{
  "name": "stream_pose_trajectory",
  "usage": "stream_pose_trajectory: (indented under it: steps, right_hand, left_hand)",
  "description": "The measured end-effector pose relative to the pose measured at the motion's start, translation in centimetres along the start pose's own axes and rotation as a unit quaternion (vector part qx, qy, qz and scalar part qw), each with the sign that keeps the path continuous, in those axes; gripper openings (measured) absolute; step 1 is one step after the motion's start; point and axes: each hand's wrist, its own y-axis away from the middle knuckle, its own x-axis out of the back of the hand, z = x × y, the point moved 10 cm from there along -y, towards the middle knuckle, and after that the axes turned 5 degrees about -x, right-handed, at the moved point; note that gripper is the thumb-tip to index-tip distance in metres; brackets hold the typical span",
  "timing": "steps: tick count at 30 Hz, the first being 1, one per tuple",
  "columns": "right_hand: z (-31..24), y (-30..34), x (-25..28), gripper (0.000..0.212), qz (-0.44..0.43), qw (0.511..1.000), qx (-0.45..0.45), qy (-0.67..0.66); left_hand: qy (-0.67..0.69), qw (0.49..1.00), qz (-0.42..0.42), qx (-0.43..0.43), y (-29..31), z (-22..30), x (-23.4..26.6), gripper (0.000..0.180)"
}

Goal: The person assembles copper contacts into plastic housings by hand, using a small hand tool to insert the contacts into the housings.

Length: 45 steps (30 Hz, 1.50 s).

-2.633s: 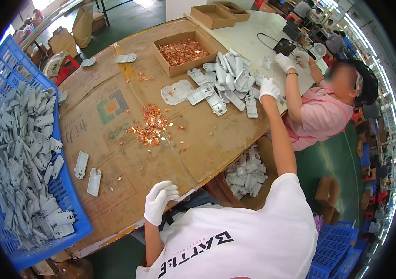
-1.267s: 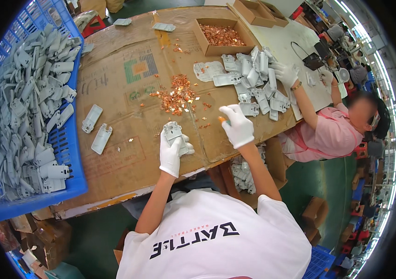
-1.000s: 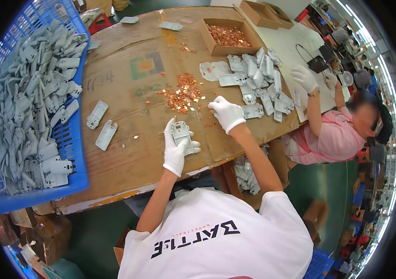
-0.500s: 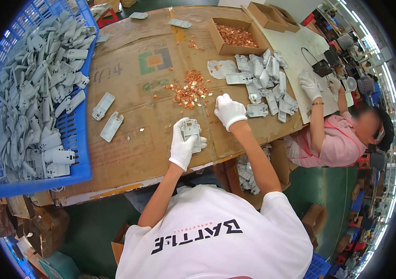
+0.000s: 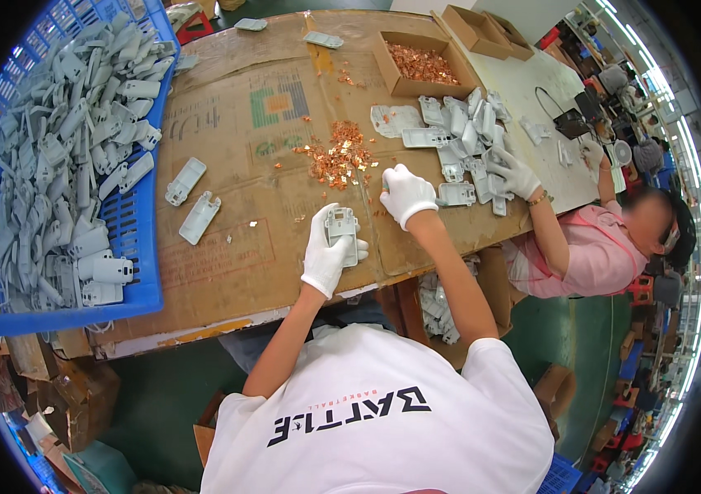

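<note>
In a white glove, my left hand [image 5: 322,253] grips a light grey plastic housing [image 5: 340,222] upright, its hollow, slotted side facing up and my thumb across it. My right hand [image 5: 409,198], gloved as well, is closed with fingertips pinched, just right of the housing and apart from it. Whatever sits in that pinch is too small or hidden to name. Beyond both hands lies a loose heap of small copper-coloured metal pieces [image 5: 340,156]. Two more grey housings [image 5: 186,181] rest on the cardboard to the left.
A blue crate [image 5: 146,280] heaped with grey housings stands at the left. To the right are a pile of housings [image 5: 457,148] and a cardboard box [image 5: 400,82] of copper pieces. A co-worker's gloved hand [image 5: 517,175] touches that pile; cardboard [image 5: 235,140] covers the table.
The co-worker's hand has come from the white table to the housing pile. My left hand still holds the housing, and my right hand stays closed in nearly the same place.
</note>
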Motion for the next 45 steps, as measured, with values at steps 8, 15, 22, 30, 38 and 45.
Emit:
stream_pose_trajectory:
  steps: [8, 15, 22, 30, 38, 45]
  right_hand:
    - [-6.8, 5.9, 4.6, 0.012, 0.096, 0.92, 0.098, -0.367]
    - [-7.7, 8.3, 3.1, 0.016, 0.134, 0.925, 0.006, -0.355]
    - [-6.8, 8.4, 2.1, 0.019, 0.135, 0.917, -0.058, -0.37]
    - [-6.3, 7.2, 0.6, 0.028, -0.095, 0.824, -0.063, -0.555]
    - [-7.9, 8.8, 0.4, 0.025, -0.117, 0.764, -0.067, -0.631]
    - [-9.2, 10.7, -0.7, 0.035, -0.181, 0.615, -0.134, -0.756]
  left_hand:
    - [-0.245, 0.94, 0.084, -0.221, 0.5, 2.7, 0.7, 0.05]
    - [-0.339, 0.892, 0.14, -0.264, 2.3, 5.0, 0.4, 0.043]
    - [-0.368, 0.876, 0.16, -0.266, 3.6, 6.0, 0.8, 0.045]
    - [-0.424, 0.854, 0.101, -0.284, 5.2, 8.4, -0.1, 0.046]
    - [-0.401, 0.881, 0.11, -0.227, 7.0, 9.7, 0.1, 0.044]
    - [-0.449, 0.836, 0.124, -0.291, 8.4, 10.5, -0.5, 0.043]
